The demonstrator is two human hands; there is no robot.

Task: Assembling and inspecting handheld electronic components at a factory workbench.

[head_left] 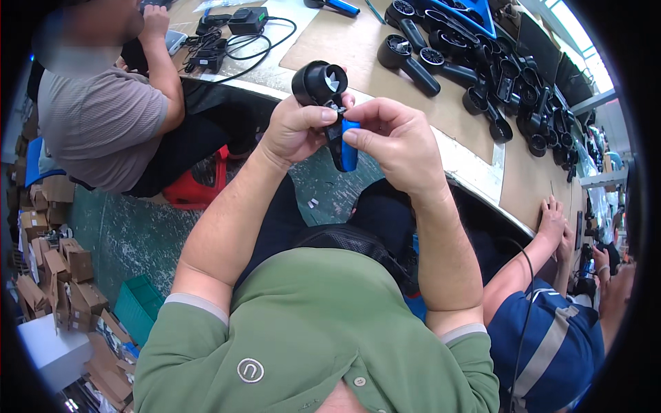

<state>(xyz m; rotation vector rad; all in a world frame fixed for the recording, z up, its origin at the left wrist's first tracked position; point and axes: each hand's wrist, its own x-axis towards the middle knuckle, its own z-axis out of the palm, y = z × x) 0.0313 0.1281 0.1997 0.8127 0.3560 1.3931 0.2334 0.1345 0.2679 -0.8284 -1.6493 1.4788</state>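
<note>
In front of my chest I hold a black handheld fan (318, 82) with a round, ring-shaped head and an opened handle. My left hand (297, 131) is closed round it just below the head, thumb pressed near small metal-looking parts. Along the handle lies a blue cylinder (350, 153) that looks like a battery. My right hand (403, 141) pinches at the top of this cylinder, its thumb on the blue surface and its index finger by the handle's neck. What lies between the right fingertips is too small to make out.
Many black fan bodies (506, 76) are heaped on the table (330, 48) at the right, beside a blue tray (482, 17). Chargers and cables (237, 27) lie at the far left. Co-workers sit on both sides. Cartons (69, 261) and a green crate (138, 306) stand on the left floor.
</note>
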